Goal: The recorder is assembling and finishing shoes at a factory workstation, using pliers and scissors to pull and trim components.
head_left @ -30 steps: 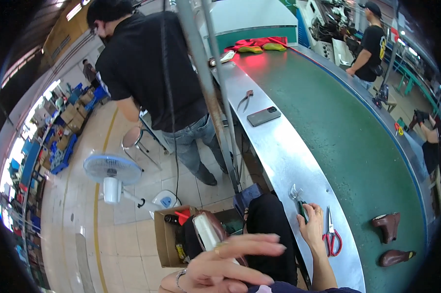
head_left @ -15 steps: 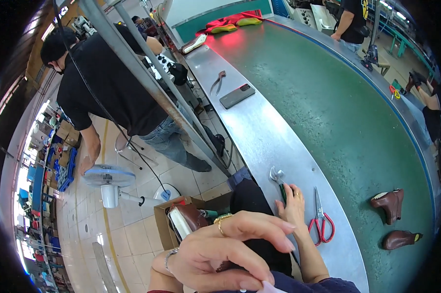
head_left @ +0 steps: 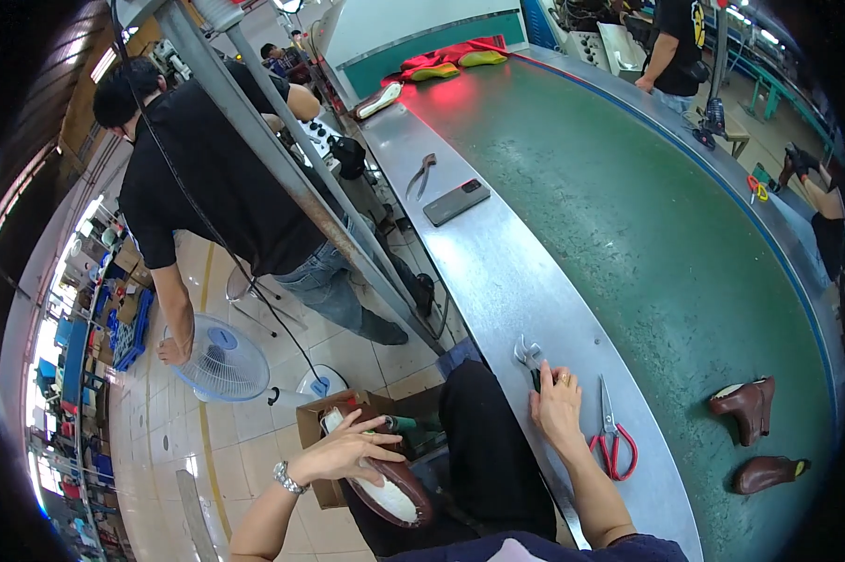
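Note:
Over my lap lies a brown leather shoe [head_left: 420,495], its white underside turned up and showing on both sides of my left hand [head_left: 340,457]. That hand is laid across the shoe's middle, fingers bent over it and gripping it. On the metal ledge [head_left: 511,272] my right hand [head_left: 558,408] is closed round the dark handles of a pair of pliers [head_left: 528,352]; their metal jaws point away from me. Just right of this hand rest red-handled scissors [head_left: 612,440], blades pointing away.
A green belt [head_left: 619,253] runs beside the ledge, carrying two brown boots [head_left: 748,408]. Farther up the ledge are a phone [head_left: 457,202] and pincers [head_left: 422,174]. Left of my knees stands a cardboard box [head_left: 327,493]; beyond it a person grips a fan [head_left: 221,361].
My left hand has dropped from close before the camera onto the shoe. My right hand stays on the pliers. The other person's fan head has tipped, its face now showing.

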{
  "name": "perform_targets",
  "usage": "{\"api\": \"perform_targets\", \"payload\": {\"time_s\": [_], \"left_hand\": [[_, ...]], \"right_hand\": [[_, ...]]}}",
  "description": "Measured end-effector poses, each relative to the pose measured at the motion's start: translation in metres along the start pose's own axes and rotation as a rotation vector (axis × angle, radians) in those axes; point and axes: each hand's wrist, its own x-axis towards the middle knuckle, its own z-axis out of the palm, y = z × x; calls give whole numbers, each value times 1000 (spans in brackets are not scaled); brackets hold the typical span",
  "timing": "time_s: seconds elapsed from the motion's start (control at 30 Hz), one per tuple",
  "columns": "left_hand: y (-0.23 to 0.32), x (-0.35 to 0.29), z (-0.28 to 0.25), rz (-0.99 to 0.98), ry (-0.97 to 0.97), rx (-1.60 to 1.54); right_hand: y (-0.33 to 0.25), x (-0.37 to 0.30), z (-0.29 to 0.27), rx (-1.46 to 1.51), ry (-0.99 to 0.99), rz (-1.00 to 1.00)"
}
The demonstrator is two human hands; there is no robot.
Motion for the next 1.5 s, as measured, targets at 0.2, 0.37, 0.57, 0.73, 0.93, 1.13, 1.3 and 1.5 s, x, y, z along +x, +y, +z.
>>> {"api": "perform_targets", "payload": {"time_s": [0.2,0.37,0.57,0.73,0.93,1.13,1.3,1.5], "left_hand": [[-8,27,-15,138,101,-309],[-4,49,-12,67,484,-243],[-20,88,1,-243,861,58],[-52,99,-15,-384,1060,-276],[-57,107,-24,-94,869,-288],[-48,104,-16,-314,989,-229],[-31,113,-14,-458,1004,-319],[-36,93,-17,-344,922,-529]], "right_hand": [[11,6,-14,853,-176,230],[-9,-24,-43,1211,-339,273],[-28,-29,-59,1367,-465,311],[-39,-18,-50,1368,-518,214],[-69,-9,-62,1290,-604,127],[-95,-10,-65,1224,-760,-56],[-101,-14,-68,1132,-772,86],[-129,7,-84,1001,-840,-27]]}}
